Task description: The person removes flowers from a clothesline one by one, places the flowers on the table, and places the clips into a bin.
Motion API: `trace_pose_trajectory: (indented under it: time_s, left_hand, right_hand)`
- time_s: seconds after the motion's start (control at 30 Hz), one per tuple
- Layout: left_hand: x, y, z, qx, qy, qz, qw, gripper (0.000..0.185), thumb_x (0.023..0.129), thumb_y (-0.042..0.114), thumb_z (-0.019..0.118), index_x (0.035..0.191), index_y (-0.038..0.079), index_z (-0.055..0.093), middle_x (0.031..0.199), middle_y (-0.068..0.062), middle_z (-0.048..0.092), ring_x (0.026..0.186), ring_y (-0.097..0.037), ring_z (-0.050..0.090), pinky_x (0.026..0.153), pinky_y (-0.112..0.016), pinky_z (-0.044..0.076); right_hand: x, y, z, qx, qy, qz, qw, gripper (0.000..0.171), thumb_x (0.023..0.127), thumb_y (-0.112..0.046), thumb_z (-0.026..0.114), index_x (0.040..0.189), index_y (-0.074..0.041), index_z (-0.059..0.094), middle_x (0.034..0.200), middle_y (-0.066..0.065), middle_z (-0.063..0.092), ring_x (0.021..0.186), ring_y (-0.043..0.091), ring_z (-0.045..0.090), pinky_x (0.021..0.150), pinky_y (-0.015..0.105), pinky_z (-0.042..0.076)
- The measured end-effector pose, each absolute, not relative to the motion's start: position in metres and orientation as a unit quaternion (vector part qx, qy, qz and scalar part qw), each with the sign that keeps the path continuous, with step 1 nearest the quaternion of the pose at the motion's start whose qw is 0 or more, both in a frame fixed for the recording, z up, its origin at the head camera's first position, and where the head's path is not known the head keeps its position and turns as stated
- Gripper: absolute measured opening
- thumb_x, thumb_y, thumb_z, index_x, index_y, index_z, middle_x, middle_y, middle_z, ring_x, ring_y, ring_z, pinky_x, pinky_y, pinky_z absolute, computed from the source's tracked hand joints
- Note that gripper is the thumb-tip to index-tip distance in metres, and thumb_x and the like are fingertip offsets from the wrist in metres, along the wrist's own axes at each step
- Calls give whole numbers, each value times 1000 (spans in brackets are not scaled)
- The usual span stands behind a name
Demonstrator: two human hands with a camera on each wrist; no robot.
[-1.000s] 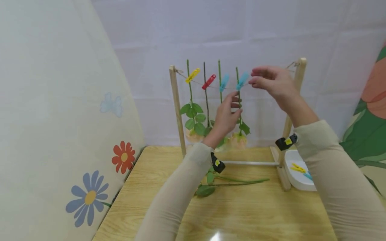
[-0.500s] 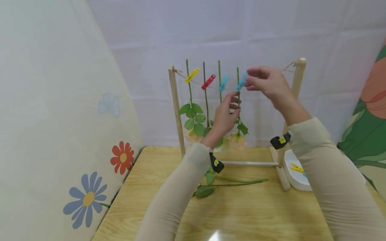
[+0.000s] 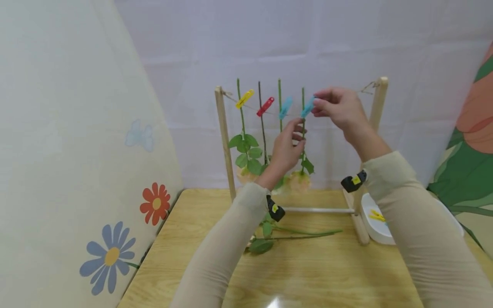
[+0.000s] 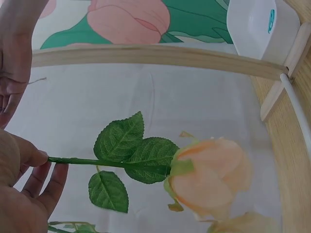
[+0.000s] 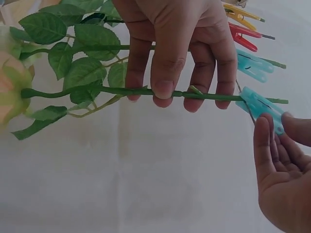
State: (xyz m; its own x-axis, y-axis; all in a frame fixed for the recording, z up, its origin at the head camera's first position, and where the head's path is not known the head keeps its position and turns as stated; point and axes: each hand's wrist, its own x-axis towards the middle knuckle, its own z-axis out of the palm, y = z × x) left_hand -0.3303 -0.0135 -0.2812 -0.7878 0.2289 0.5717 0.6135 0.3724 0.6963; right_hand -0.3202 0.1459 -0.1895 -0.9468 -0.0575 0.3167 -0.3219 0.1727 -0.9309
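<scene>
Right hand pinches the blue clip on the string; left hand holds the rose stem just below it, bloom down. Four stems hang clipped on the wooden rack; one rose lies on the near table, unhung. Both arms raised, forearms angled inward. More clips in the white tray at right.

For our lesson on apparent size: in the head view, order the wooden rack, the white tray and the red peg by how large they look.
1. wooden rack, clearly largest.
2. white tray, partly hidden by a sleeve.
3. red peg, smallest.
</scene>
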Motion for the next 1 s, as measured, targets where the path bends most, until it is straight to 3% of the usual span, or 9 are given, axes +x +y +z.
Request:
trace_pose_trajectory:
  time_s: [0.23,0.43,0.6,0.8,1.0]
  left_hand:
    - [-326,-11,-282,-254,-808,-485,218,51,85,-1,60,132,13,45,107,-5,63,87,-13,63,72,-22,53]
    - [-321,-10,-280,-250,-811,-482,219,49,84,2,62,130,15,48,104,-4,64,84,-13,63,68,-20,53]
    - [-317,-13,-280,-261,-811,-483,202,48,87,6,61,131,16,46,104,-2,62,85,-12,62,66,-20,52]
    - [-309,-19,-281,-279,-814,-473,189,50,87,3,58,134,16,45,103,-3,61,85,-11,60,66,-21,52]
    - [-302,-28,-284,-304,-826,-443,170,51,88,2,56,135,16,43,103,-5,62,86,-11,60,67,-19,52]
  right_hand:
    - [-319,142,-191,103,-715,675,152,15,86,-13,65,99,-6,63,89,3,64,81,14,63,73,23,55]
    - [-317,151,-191,122,-635,739,187,11,83,-9,68,92,-5,63,87,5,65,76,15,63,67,22,56]
    - [-312,166,-190,147,-624,741,202,17,84,-10,67,98,-3,62,89,6,65,77,16,63,65,22,56]
    - [-303,183,-196,180,-630,735,174,30,84,-15,68,109,1,61,95,7,65,85,19,64,66,25,56]
    - [-298,195,-209,230,-603,744,175,36,82,-10,70,112,7,60,96,10,64,83,20,65,69,28,56]
